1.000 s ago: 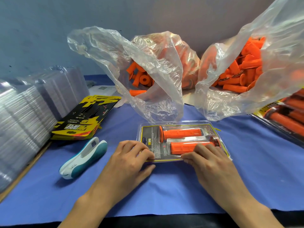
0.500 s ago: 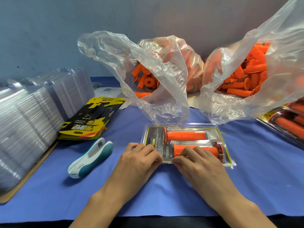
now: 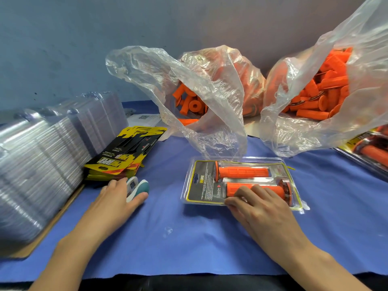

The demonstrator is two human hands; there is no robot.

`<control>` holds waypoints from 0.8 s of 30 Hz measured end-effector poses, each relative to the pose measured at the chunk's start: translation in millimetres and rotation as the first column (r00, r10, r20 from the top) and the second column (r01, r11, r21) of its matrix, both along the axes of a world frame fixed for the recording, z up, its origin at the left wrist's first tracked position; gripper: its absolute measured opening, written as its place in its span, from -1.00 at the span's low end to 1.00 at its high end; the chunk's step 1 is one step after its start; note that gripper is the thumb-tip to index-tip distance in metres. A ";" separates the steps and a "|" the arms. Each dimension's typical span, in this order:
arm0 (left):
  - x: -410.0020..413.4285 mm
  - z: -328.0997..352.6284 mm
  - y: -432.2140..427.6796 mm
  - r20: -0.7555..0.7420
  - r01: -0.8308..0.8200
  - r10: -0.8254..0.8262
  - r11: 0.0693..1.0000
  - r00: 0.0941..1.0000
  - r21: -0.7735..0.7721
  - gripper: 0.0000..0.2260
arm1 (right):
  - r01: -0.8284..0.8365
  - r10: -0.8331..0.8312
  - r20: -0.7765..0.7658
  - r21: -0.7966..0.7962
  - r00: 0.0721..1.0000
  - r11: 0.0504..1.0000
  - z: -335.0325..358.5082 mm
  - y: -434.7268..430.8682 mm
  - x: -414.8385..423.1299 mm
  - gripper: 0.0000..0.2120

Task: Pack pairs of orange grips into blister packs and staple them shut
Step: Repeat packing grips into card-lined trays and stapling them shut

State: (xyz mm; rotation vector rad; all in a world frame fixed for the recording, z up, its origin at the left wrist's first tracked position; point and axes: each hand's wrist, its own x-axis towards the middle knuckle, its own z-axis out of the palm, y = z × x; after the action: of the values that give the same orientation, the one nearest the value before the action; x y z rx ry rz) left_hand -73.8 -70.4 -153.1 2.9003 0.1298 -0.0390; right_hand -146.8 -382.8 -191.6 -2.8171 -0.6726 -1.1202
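**Now the left hand goes for the stapler**

Head view: the left hand (image 3: 117, 199) has left the blister pack (image 3: 200, 181) and lies on the white-and-teal stapler (image 3: 136, 186) at the left of the bench (image 3: 189, 238). Its thumb is on one side and its fingers on the other, clasping it loosely. The right hand (image 3: 259, 207) stays on the pack's near edge, fingers close together and pressing it flat beside the lower of the two orange grips (image 3: 241, 172). The pack lies mid-bench, in front of the bags of loose grips (image 3: 210, 91). By this, filling and closing look done, and stapling comes next.
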 end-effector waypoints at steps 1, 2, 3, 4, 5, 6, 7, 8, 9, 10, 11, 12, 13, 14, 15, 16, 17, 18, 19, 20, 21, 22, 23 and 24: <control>-2.0 2.8 2.3 -0.018 0.015 -0.015 1.000 1.000 -0.011 -0.56 | 0.001 -0.001 0.005 0.007 1.000 1.000 0.2 0.0 0.4 -0.93; -6.5 5.1 4.6 -0.022 0.023 -0.024 0.997 0.999 -0.075 -0.61 | 0.001 -0.001 0.011 0.013 1.000 1.000 0.4 0.1 1.1 -0.93; -16.1 12.3 -0.8 -0.028 0.004 -0.011 0.971 1.000 -0.238 -0.65 | 0.004 -0.005 0.022 0.022 1.000 1.000 0.8 -0.1 1.9 -0.94; -24.2 21.2 -12.8 -0.066 -0.071 0.045 0.869 0.997 -0.490 -0.66 | 0.011 -0.012 0.033 0.027 0.999 1.000 1.3 -0.9 2.8 -0.95; -28.0 24.4 -21.5 -0.145 -0.174 0.099 0.680 0.984 -0.712 -0.61 | 0.023 -0.024 0.040 0.029 0.999 0.999 1.3 -1.6 3.4 -0.96; -33.1 24.2 -27.1 -0.224 -0.226 0.064 0.494 0.973 -0.840 -0.53 | 0.038 -0.039 0.043 0.030 0.998 0.999 1.3 -2.3 3.8 -0.92; -36.4 25.2 -35.1 -0.276 -0.273 0.041 0.352 0.960 -0.895 -0.45 | 0.047 -0.048 0.045 0.026 0.998 0.999 1.1 -2.8 4.1 -0.88; -40.9 26.4 -45.2 -0.324 -0.308 -0.014 0.274 0.946 -0.911 -0.43 | 0.058 -0.059 0.051 0.020 0.997 0.998 0.7 -3.2 4.1 -0.85; -45.2 24.8 -55.7 -0.385 -0.356 -0.097 0.229 0.918 -0.906 -0.50 | 0.066 -0.067 0.058 0.012 0.996 0.998 0.4 -3.4 4.3 -0.84; -49.3 23.9 -66.9 -0.448 -0.409 -0.145 0.235 0.882 -0.882 -0.59 | 0.071 -0.071 0.061 0.004 0.996 0.997 0.6 -3.2 4.2 -0.84; -56.8 22.6 -72.5 -0.462 -0.404 -0.197 0.274 0.865 -0.873 -0.59 | 0.071 -0.071 0.062 0.000 0.996 0.997 0.3 -2.8 4.1 -0.84; -59.0 17.0 -72.8 -0.449 -0.366 -0.227 0.326 0.864 -0.871 -0.48 | 0.069 -0.069 0.062 -0.003 0.996 0.998 0.2 -2.7 4.0 -0.83; -59.9 14.1 -76.8 -0.430 -0.332 -0.241 0.358 0.870 -0.873 -0.39 | 0.068 -0.068 0.061 -0.003 0.996 0.998 0.3 -2.7 3.7 -0.82; -56.6 13.5 -81.4 -0.421 -0.322 -0.242 0.362 0.874 -0.875 -0.34 | 0.069 -0.069 0.060 -0.002 0.996 0.998 0.3 -2.6 3.5 -0.82; -54.5 12.5 -84.5 -0.416 -0.327 -0.236 0.338 0.878 -0.883 -0.32 | 0.070 -0.070 0.059 -0.002 0.996 0.998 0.6 -2.6 3.1 -0.82; -50.7 12.1 -88.4 -0.414 -0.335 -0.237 0.311 0.879 -0.889 -0.31 | 0.070 -0.069 0.058 -0.002 0.996 0.998 1.1 -2.5 2.8 -0.81; -48.5 11.2 -91.5 -0.411 -0.336 -0.236 0.301 0.881 -0.893 -0.31 | 0.066 -0.066 0.057 -0.003 0.996 0.998 1.4 -2.3 2.5 -0.82; -48.2 10.4 -93.8 -0.404 -0.323 -0.250 0.307 0.880 -0.895 -0.33 | 0.060 -0.060 0.056 -0.004 0.997 0.998 1.6 -2.0 2.3 -0.82; -49.9 9.7 -94.4 -0.394 -0.307 -0.269 0.314 0.879 -0.899 -0.33 | 0.056 -0.056 0.053 -0.007 0.997 0.998 1.9 -1.8 1.9 -0.82; -52.7 9.1 -95.2 -0.382 -0.289 -0.290 0.315 0.878 -0.904 -0.33 | 0.052 -0.052 0.048 -0.010 0.997 0.999 2.0 -1.5 1.5 -0.81; -55.9 10.0 -96.4 -0.369 -0.273 -0.302 0.316 0.879 -0.909 -0.32 | 0.050 -0.049 0.044 -0.015 0.998 0.999 2.0 -1.1 1.0 -0.81; -58.3 10.7 -98.2 -0.361 -0.261 -0.309 0.321 0.880 -0.910 -0.32 | 0.048 -0.047 0.043 -0.020 0.998 0.999 2.2 -0.9 0.6 -0.81; -59.4 10.7 -101.0 -0.359 -0.258 -0.309 0.323 0.881 -0.911 -0.33 | 0.046 -0.045 0.043 -0.024 0.998 0.999 2.0 -0.7 0.2 -0.81; -59.7 10.9 -104.0 -0.355 -0.258 -0.305 0.316 0.883 -0.913 -0.34 | 0.045 -0.044 0.042 -0.027 0.998 0.999 2.1 -0.5 -0.2 -0.82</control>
State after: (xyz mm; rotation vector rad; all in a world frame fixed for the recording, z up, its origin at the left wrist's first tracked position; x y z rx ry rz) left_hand -133.5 -174.5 -142.3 1.5747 0.0906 -0.6267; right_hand -147.0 -383.3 -189.6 -2.8527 -0.6366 -1.1888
